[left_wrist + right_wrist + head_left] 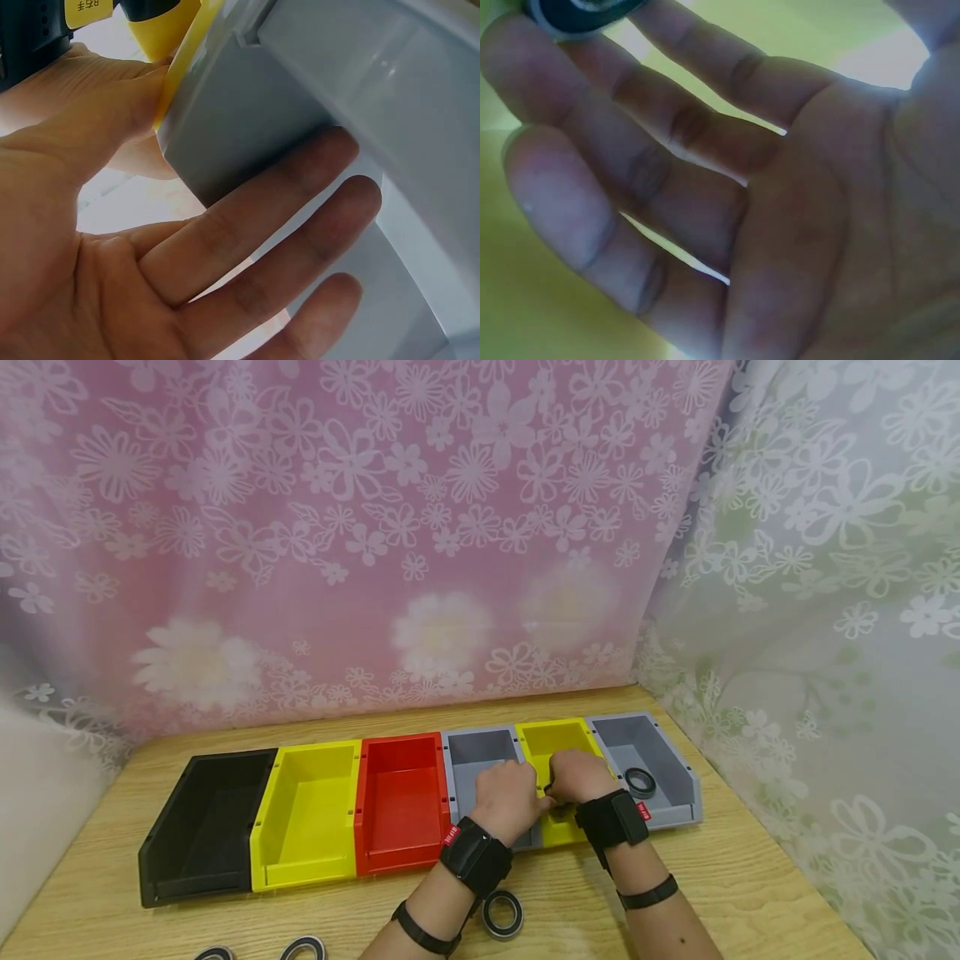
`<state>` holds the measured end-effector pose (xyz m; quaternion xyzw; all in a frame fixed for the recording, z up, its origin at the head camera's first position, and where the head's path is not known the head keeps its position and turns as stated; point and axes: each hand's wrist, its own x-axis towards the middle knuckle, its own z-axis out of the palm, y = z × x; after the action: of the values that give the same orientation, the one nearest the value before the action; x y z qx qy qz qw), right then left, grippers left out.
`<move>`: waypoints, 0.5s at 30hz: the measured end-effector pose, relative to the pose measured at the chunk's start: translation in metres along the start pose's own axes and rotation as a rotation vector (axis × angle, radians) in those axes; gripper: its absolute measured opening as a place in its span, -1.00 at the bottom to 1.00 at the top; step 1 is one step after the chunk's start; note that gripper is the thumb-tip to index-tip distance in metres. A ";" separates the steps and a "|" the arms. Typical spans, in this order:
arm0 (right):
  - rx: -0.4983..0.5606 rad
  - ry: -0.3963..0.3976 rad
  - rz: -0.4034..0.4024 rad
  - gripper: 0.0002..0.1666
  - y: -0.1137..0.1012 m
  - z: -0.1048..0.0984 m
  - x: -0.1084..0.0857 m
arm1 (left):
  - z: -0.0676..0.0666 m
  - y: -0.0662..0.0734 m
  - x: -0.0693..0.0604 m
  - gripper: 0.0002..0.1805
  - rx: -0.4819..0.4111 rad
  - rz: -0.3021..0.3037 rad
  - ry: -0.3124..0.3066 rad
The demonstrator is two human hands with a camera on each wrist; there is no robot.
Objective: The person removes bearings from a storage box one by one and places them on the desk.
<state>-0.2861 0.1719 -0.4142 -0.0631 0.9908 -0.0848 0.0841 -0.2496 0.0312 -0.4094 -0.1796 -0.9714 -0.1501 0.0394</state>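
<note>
My left hand [504,800] is over the fourth bin [480,745], a grey one. In the left wrist view, the extended fingers of that hand [225,262] lie against the grey wall [247,112], its thumb by the yellow edge. My right hand [581,777] reaches into the neighbouring yellow bin [555,739], close to the left thumb. A dark-sealed ring bearing [581,19], partly cut off by the frame, is at the fingertips of the right hand [780,172], which appears to pinch it; the thumb tip is hidden.
Black [213,810], yellow [311,806] and red [403,802] bins stand at left. The rightmost grey bin [678,781] holds a bearing [640,782]. Other bearings [502,915] [303,948] [215,953] lie on the wooden table [555,910] in front. Floral curtains [450,527] hang behind and at right.
</note>
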 end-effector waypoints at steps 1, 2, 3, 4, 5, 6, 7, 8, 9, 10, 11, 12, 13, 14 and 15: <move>-0.005 0.000 0.003 -0.69 0.000 0.000 0.000 | 0.000 0.000 0.000 -0.42 -0.003 0.000 0.000; -0.010 0.000 0.008 -0.69 -0.001 0.000 -0.001 | 0.000 0.000 0.000 -0.43 -0.007 0.000 -0.002; -0.011 0.001 0.011 -0.69 -0.001 0.000 -0.001 | 0.000 0.000 0.000 -0.43 -0.010 0.001 -0.001; -0.015 0.001 0.015 -0.70 -0.001 0.000 -0.001 | 0.001 0.000 0.000 -0.44 -0.014 0.002 0.001; -0.017 0.001 0.019 -0.70 -0.001 0.001 -0.001 | 0.001 0.000 0.001 -0.44 -0.015 0.002 0.001; -0.022 0.002 0.020 -0.70 -0.002 0.001 -0.001 | 0.001 0.000 0.001 -0.45 -0.016 0.002 -0.001; -0.029 0.003 0.020 -0.70 -0.002 0.001 -0.001 | 0.001 0.000 0.001 -0.45 -0.019 0.002 -0.001; -0.035 0.004 0.022 -0.69 -0.002 0.001 -0.001 | 0.001 0.000 0.001 -0.45 -0.020 0.002 -0.001; -0.040 0.004 0.024 -0.69 -0.002 0.002 -0.001 | 0.001 -0.001 0.001 -0.45 -0.021 0.001 -0.003; -0.046 0.005 0.024 -0.69 -0.002 0.002 -0.001 | 0.001 -0.001 0.001 -0.45 -0.021 0.000 -0.004; -0.050 0.004 0.025 -0.68 -0.002 0.002 -0.001 | 0.001 0.000 0.001 -0.45 -0.020 0.000 -0.007; -0.056 0.006 0.024 -0.67 -0.002 0.002 -0.001 | 0.001 0.000 0.000 -0.45 -0.021 0.000 -0.008; -0.060 0.007 0.026 -0.66 -0.002 0.003 -0.001 | 0.001 0.000 0.000 -0.45 -0.020 0.000 -0.010; -0.065 0.006 0.028 -0.66 -0.002 0.003 -0.001 | 0.001 0.000 0.001 -0.44 -0.018 0.000 -0.012; -0.069 0.005 0.029 -0.65 -0.001 0.003 -0.001 | 0.001 0.000 0.001 -0.44 -0.015 0.002 -0.014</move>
<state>-0.2846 0.1701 -0.4166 -0.0512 0.9942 -0.0494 0.0805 -0.2505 0.0312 -0.4101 -0.1816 -0.9704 -0.1561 0.0316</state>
